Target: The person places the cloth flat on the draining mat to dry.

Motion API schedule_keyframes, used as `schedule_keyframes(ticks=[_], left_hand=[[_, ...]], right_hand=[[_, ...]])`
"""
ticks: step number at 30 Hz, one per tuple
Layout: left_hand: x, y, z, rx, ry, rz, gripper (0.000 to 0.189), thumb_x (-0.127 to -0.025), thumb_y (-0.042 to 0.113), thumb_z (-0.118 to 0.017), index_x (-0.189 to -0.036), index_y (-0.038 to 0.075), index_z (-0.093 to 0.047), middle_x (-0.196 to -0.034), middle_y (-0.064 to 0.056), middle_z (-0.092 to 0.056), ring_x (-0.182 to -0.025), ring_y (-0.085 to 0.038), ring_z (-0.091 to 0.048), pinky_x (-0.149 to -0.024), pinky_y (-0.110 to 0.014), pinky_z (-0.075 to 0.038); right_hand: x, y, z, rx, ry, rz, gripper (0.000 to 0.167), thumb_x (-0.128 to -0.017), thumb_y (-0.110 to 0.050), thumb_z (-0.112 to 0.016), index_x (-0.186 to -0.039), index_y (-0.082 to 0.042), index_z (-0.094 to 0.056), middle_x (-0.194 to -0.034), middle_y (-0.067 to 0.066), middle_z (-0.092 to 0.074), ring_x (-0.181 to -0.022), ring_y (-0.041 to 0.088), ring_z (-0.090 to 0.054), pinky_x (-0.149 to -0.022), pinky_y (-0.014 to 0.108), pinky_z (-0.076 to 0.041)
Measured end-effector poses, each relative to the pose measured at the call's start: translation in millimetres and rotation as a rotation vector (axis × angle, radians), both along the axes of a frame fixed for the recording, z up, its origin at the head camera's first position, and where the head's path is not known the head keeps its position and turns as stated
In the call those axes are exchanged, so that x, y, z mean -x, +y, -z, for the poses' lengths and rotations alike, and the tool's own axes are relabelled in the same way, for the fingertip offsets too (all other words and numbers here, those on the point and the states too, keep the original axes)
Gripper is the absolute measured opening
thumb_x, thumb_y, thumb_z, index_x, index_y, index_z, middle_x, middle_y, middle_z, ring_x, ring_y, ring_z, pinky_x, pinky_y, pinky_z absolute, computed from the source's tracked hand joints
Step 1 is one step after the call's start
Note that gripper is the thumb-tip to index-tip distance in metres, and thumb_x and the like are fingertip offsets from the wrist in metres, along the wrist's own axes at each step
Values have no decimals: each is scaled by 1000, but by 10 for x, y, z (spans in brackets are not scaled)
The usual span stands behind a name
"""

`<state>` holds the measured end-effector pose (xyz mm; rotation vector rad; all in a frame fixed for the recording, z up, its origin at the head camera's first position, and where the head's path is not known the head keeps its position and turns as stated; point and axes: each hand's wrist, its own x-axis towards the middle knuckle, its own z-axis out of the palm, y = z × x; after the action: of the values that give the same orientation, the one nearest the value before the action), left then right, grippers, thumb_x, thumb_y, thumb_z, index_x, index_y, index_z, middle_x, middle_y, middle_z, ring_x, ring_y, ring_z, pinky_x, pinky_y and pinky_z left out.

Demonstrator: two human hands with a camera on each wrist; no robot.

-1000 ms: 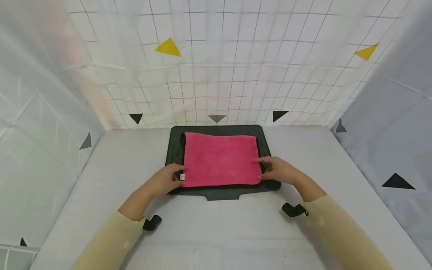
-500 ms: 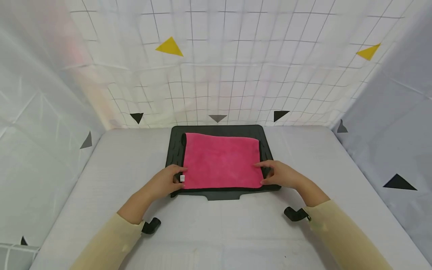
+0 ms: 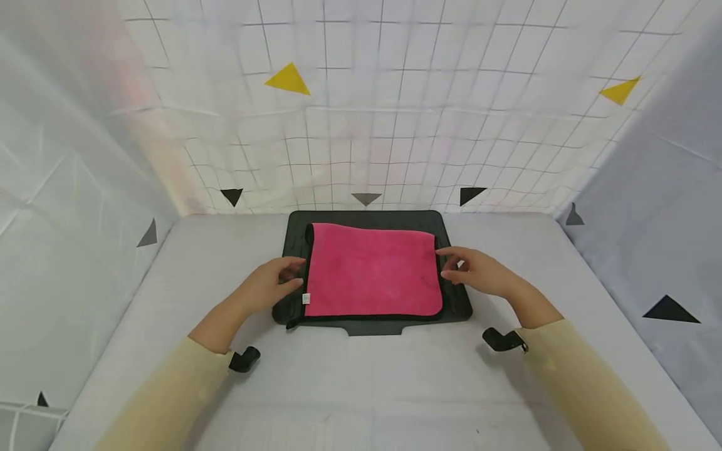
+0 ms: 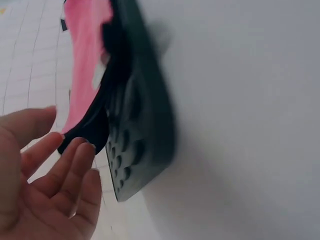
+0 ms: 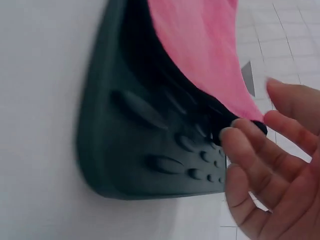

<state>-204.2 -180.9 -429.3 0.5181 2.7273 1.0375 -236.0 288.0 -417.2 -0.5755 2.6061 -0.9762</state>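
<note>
A folded pink cloth (image 3: 372, 269) with a black edge and underside lies on a dark drainer mat (image 3: 366, 218) in the head view. A small white tag (image 3: 306, 299) sticks out at its near left edge. My left hand (image 3: 265, 287) is beside the cloth's left edge, thumb apart from the loosely bent fingers. In the left wrist view its fingertips overlap the cloth's black edge (image 4: 92, 132). On the opposite side my right hand (image 3: 479, 272) has its fingertips right at the right edge, thumb and fingers apart. Raised oval bumps (image 5: 170, 165) on the mat show in the right wrist view.
The mat lies on a white-covered table (image 3: 361, 388), close to the white gridded back sheet (image 3: 389, 156). Pale sheets (image 3: 665, 207) hang along both sides. Black wrist cameras (image 3: 502, 339) stick out inward from both sleeves.
Both hands have let go of the cloth's near corners and shifted away from me along its side edges. The cloth's right side came toward me slightly, then settled flat on the mat.
</note>
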Motion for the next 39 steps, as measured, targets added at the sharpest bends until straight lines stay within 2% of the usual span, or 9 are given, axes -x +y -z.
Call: schedule_keyframes(ticks=[4, 9, 14, 22, 25, 28, 31, 36, 39], left_hand=[[156, -6, -74, -46, 36, -64, 50, -101, 22, -61, -147, 8, -47, -126, -11, -63, -113, -27, -59, -92, -47, -51], [330, 62, -121, -90, 34, -131, 55, -103, 25, -59, -152, 10, -40, -126, -12, -62, -115, -29, -57, -92, -48, -51], [478, 140, -62, -117, 31, -166, 58, -104, 28, -57, -154, 10, -35, -126, -16, -62, -114, -31, -58, -94, -50, -49], [655, 262, 43, -127, 37, -157, 59, -104, 32, -55, -155, 12, -32, -125, -18, -63, -110, -32, -59, -93, -50, -49], [696, 294, 49, -122, 41, -156, 60, -104, 32, -54, -156, 12, -31, -127, -19, -61, -113, -34, -59, -96, -52, -48], [717, 320, 58, -117, 35, -169, 59, -105, 32, -53, -156, 13, -32, -131, -20, -59, -119, -34, -57, -99, -53, -46], [722, 338, 76, -128, 27, -197, 54, -104, 31, -55, -153, 13, -40, -133, -18, -59, -121, -33, -57, -101, -51, -46], [726, 352, 106, -167, 34, -232, 41, -101, 27, -62, -139, 12, -58, -126, -14, -63, -108, -28, -58, -91, -44, -49], [723, 338, 87, -211, 44, -225, 39, -100, 24, -65, -137, 11, -61, -123, -14, -64, -102, -27, -59, -85, -41, -50]], right_hand=[[166, -3, -44, 44, 18, 53, 53, -101, -28, -62, -147, -7, -46, -114, 14, -62, -91, 30, -70, -85, 44, -55], [352, -41, -59, 71, 30, 132, 50, -103, -29, -59, -147, -10, -46, -115, 17, -62, -93, 35, -71, -89, 50, -54], [472, -69, -20, 84, 26, 174, 48, -104, -32, -56, -145, -9, -48, -116, 20, -63, -92, 36, -70, -88, 48, -54], [553, -137, -12, 102, -8, 217, 47, -104, -33, -55, -142, -5, -52, -112, 20, -63, -91, 34, -67, -87, 43, -54], [572, -166, -28, 119, -20, 223, 47, -104, -33, -55, -142, -3, -53, -111, 22, -63, -90, 34, -67, -87, 44, -54], [590, -197, -20, 143, -54, 218, 48, -104, -32, -57, -141, -2, -54, -118, 23, -62, -89, 32, -66, -89, 45, -54], [610, -229, 7, 169, -100, 219, 47, -102, -30, -60, -139, -1, -57, -126, 24, -62, -90, 30, -63, -92, 48, -53], [620, -268, 45, 169, -116, 238, 42, -100, -27, -65, -133, -1, -62, -124, 20, -65, -91, 28, -60, -91, 46, -54], [612, -271, 50, 175, -96, 245, 40, -99, -28, -66, -130, -2, -65, -122, 19, -67, -94, 29, -62, -89, 44, -55]])
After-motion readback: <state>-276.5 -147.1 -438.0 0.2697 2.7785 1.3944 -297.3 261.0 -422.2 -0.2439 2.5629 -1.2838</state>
